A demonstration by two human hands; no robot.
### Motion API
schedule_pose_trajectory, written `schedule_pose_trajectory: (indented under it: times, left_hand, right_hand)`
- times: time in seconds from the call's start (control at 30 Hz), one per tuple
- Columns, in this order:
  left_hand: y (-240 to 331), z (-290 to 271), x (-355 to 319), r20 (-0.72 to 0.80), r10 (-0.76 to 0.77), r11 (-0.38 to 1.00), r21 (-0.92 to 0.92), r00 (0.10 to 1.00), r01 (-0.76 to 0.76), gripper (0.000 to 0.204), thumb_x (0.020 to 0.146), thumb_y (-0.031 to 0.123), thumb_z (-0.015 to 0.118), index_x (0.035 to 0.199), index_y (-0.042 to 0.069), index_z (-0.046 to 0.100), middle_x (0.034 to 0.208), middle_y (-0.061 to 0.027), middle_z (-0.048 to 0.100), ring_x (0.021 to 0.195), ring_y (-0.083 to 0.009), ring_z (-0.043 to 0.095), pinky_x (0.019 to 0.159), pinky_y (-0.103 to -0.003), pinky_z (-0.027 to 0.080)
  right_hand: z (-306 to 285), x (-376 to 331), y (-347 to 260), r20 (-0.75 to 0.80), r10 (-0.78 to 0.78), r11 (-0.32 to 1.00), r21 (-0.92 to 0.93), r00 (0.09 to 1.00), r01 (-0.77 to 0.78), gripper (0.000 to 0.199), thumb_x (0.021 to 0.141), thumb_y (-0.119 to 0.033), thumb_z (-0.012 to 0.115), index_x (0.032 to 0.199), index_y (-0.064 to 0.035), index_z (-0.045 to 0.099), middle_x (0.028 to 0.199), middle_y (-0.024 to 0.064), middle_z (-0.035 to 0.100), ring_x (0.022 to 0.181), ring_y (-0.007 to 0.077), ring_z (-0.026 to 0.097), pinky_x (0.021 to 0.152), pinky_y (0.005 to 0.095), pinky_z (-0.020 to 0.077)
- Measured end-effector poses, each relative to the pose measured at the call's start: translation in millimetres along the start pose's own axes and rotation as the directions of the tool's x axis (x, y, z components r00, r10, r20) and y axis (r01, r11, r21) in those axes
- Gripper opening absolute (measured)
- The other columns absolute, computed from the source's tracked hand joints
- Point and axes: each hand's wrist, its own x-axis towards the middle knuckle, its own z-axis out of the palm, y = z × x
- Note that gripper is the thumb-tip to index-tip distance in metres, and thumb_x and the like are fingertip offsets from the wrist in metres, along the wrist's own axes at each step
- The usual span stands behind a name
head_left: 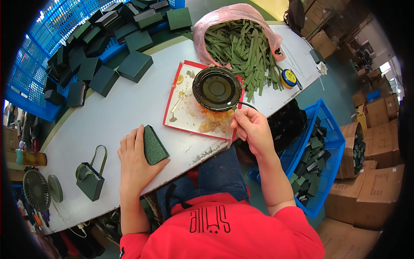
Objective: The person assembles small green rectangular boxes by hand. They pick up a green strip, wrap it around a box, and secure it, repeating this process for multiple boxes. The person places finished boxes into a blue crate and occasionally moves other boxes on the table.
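Observation:
My left hand rests on the table, its fingers along one side of a small dark green box and its thumb at the near edge. My right hand is raised beside the near right rim of a round black pot. Its thumb and fingers are pinched together, on something too small to make out. Dark, shiny liquid fills the pot, and amber drips of what looks like glue hang below it. The pot stands in a white tray with a red rim, which is stained with amber residue.
Beyond the pot, a pink plastic bag spills green ribbon strips. A green box with a ribbon handle and a small fan are at the left. Blue crates of green boxes flank the table; a yellow-blue round tin lies right.

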Motion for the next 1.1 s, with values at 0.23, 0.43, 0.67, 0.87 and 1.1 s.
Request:
schedule_pose_trajectory:
  times: [0.23,0.43,0.67,0.87,1.1]
  left_hand:
    - [0.9,-0.7,-0.2,0.005,-0.01,1.0,-0.003,1.0,0.01,0.106,0.061,0.032,0.091,0.15,0.003,0.04,0.141,-0.0148,0.047,0.129,-0.0355,0.042,0.108,-0.049,0.034]
    - [0.7,-0.3,-0.3,0.008,-0.016,1.0,-0.012,1.0,0.016,0.106,0.061,0.031,0.091,0.15,0.003,0.04,0.141,-0.0146,0.047,0.129,-0.0351,0.042,0.107,-0.05,0.034]
    - [-0.1,1.5,0.1,-0.002,-0.009,1.0,-0.005,1.0,0.009,0.107,0.06,0.03,0.091,0.15,0.004,0.04,0.141,-0.0148,0.047,0.129,-0.035,0.043,0.107,-0.049,0.035]
    - [-2.7,-2.8,-1.3,-0.031,0.071,0.988,-0.136,0.997,-0.074,0.107,0.057,0.024,0.092,0.149,0.003,0.042,0.14,-0.0168,0.048,0.129,-0.0367,0.045,0.108,-0.047,0.038]
    - [2.8,-13.7,1.0,-0.081,0.317,0.839,-0.44,0.945,-0.319,0.106,0.053,0.027,0.095,0.143,-0.001,0.047,0.139,-0.0192,0.05,0.126,-0.0404,0.048,0.107,-0.047,0.042]
  right_hand:
    - [2.8,5.5,-2.0,-0.029,0.006,1.0,-0.013,1.0,-0.006,0.021,0.1,-0.022,0.066,0.093,-0.0026,0.066,0.071,-0.0011,0.063,0.051,0.0005,0.038,0.046,0.0191,0.0262]
    - [5.9,8.6,1.0,-0.06,0.001,1.0,-0.019,0.998,-0.003,0.021,0.099,-0.022,0.067,0.092,-0.0031,0.066,0.069,-0.0015,0.062,0.05,0.0005,0.037,0.046,0.0193,0.0253]
    - [0.8,10.8,1.9,-0.02,0.04,0.998,0.058,0.999,-0.038,0.018,0.099,-0.019,0.065,0.09,-0.0039,0.065,0.068,-0.0017,0.06,0.049,0.0011,0.035,0.045,0.0197,0.0238]
    - [6.7,-6.2,-0.5,-0.06,-0.067,0.993,0.097,0.996,0.072,0.016,0.099,-0.017,0.064,0.092,-0.0033,0.062,0.072,0.0004,0.06,0.05,0.001,0.035,0.046,0.0195,0.0231]
    - [36.7,-54.7,-1.4,0.298,0.036,0.997,-0.077,0.954,-0.013,0.011,0.1,-0.012,0.062,0.097,-0.0011,0.062,0.084,0.0018,0.063,0.071,0.0061,0.057,0.063,0.0217,0.0442]
